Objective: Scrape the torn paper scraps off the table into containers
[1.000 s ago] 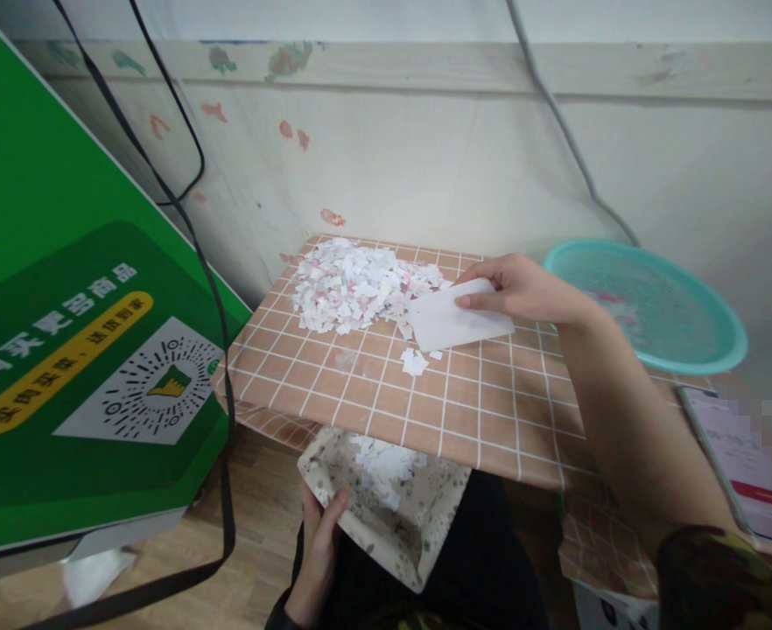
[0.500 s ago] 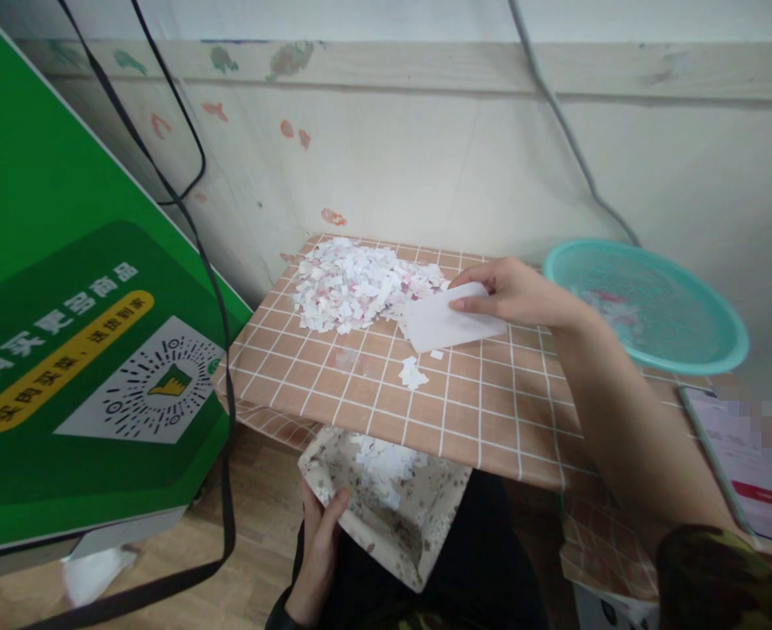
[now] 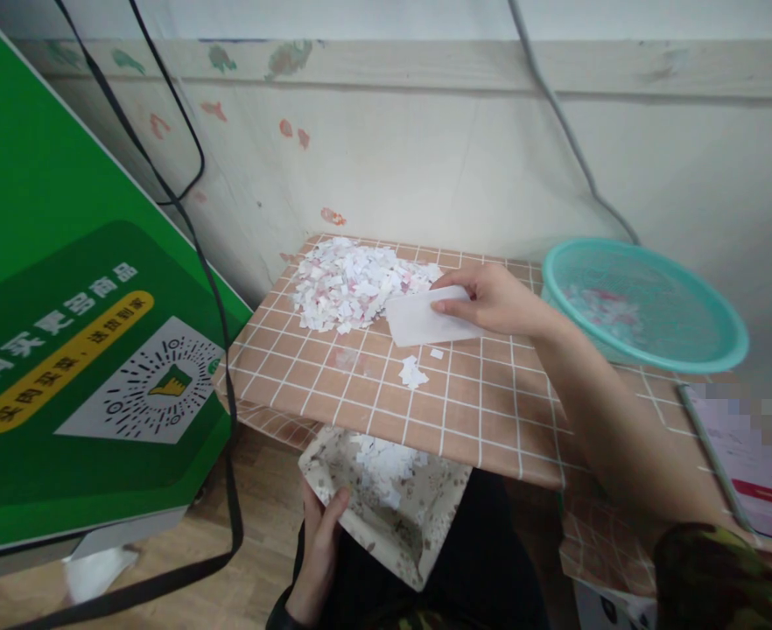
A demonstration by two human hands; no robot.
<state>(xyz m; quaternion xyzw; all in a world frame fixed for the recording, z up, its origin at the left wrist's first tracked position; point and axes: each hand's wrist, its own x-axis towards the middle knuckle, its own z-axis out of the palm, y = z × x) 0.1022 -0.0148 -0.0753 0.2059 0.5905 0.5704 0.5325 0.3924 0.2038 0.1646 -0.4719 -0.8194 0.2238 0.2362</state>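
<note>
Card [image 3: 416, 324] pinched by outstretched R hand [image 3: 494, 300]

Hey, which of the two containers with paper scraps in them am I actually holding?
The speckled tray, gripped on its left side by your left hand. The turquoise basket sits on the checked tabletop, with neither hand on it.
</note>
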